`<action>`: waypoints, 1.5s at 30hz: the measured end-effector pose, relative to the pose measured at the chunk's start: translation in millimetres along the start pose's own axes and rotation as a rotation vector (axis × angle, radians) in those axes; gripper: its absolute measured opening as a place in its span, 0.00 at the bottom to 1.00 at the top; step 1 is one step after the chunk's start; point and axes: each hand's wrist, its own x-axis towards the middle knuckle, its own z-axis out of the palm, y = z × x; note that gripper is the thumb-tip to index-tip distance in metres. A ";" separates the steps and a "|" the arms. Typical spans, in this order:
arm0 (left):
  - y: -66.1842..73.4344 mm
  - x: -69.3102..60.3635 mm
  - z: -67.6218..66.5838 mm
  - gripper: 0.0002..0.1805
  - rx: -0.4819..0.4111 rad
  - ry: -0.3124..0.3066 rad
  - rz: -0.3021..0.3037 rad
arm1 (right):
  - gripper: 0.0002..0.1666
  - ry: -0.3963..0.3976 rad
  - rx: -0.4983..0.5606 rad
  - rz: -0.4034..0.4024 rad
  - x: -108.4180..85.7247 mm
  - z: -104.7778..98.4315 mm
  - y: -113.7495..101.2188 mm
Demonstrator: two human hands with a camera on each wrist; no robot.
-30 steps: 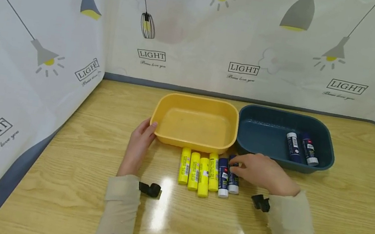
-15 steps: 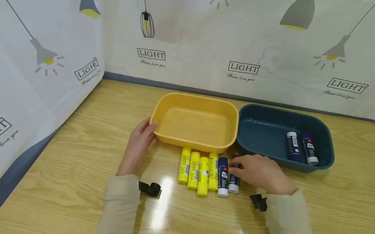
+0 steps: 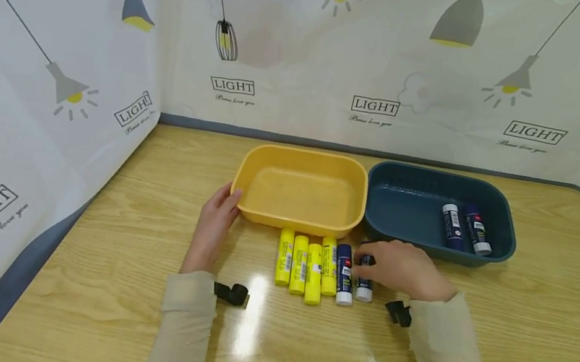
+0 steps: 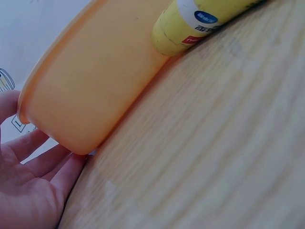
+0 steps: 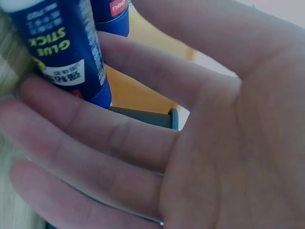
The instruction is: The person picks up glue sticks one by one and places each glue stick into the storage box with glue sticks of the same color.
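Observation:
My left hand (image 3: 213, 223) holds the left front corner of the yellow plastic tray (image 3: 295, 222), thumb over the rim and fingers against the outer wall, as the left wrist view shows. My right hand (image 3: 403, 267) reaches over the rightmost dark blue glue stick (image 3: 364, 289), which lies on the table. In the right wrist view, one finger passes behind this glue stick (image 5: 62, 47) and others lie on its near side. Just left of it lies another blue glue stick (image 3: 344, 277) with a white cap. Several yellow glue sticks (image 3: 300, 264) continue the row.
A dark blue tray (image 3: 402, 223) adjoins the yellow one and holds two blue glue sticks (image 3: 476, 231). The wooden table (image 3: 116, 255) meets a curtain (image 3: 300, 114) printed with lamps at the back and left.
My right hand has shifted slightly, and the rightmost blue glue stick has slid a little to the right, widening the gap to its neighbour. My left hand stays at the tray corner.

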 end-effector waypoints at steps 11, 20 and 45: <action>0.2 0.5 0.0 0.27 0.007 0.008 -0.010 | 0.29 -0.014 0.019 0.019 0.1 0.1 0.6; 0.5 0.6 1.0 0.26 -0.005 -0.001 -0.004 | 0.25 0.033 0.044 -0.019 0.2 3.2 1.1; -0.8 1.6 0.2 0.25 -0.005 0.004 0.000 | 0.18 0.060 0.063 -0.032 1.5 3.0 -1.2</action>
